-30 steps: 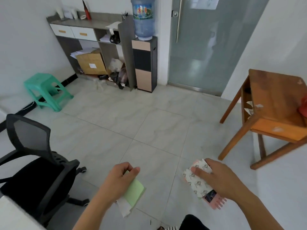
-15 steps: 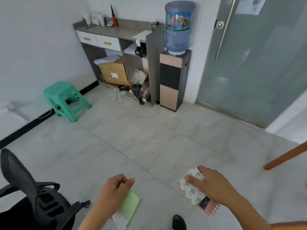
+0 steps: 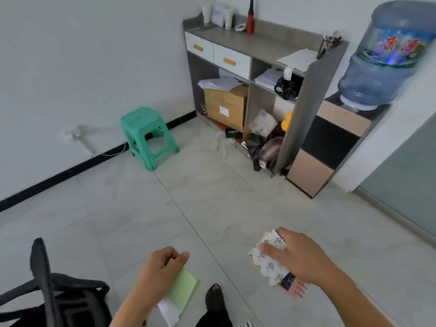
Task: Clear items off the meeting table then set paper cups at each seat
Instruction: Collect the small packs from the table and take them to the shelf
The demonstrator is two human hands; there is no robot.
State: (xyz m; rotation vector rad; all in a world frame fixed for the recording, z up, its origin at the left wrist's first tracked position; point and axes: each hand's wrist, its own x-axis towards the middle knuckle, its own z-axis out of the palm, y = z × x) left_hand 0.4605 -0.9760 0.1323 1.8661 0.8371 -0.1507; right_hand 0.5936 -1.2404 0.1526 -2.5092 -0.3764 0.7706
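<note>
A person's left hand point(image 3: 162, 271) pinches green and white papers point(image 3: 181, 292) while the right hand point(image 3: 298, 257) grips a patterned pack point(image 3: 267, 265) atop a pink notebook point(image 3: 296, 284), above tiled floor point(image 3: 212, 197); beyond, a green stool point(image 3: 147, 131) and shelf unit point(image 3: 254, 74)

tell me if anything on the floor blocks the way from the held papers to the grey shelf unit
Nothing visible does. The tiled floor between both hands' items and the grey shelf unit lies open; the green plastic stool stands off left, the black office chair beside the left hand.
</note>
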